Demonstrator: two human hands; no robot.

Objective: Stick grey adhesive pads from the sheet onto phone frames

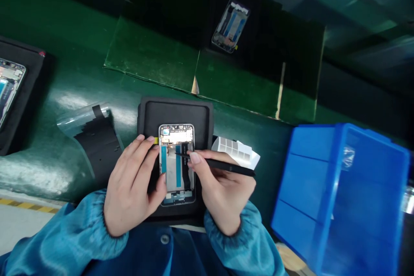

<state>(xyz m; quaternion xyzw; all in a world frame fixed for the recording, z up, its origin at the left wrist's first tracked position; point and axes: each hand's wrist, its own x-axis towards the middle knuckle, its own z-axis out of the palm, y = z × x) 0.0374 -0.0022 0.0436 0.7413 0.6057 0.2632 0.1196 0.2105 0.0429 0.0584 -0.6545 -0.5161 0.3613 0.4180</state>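
Open phone (171,168) between both hands, blue bin (365,207) well right

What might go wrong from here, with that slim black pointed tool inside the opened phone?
The slim black pointed tool reaches over the exposed insides of the silver-edged opened phone; a slip might scratch them or snag a part.

The left hand only rests along one edge, so the phone could shift in the black rectangular tray.

The right hand sits by the white sheet of grey stickers and might brush it.
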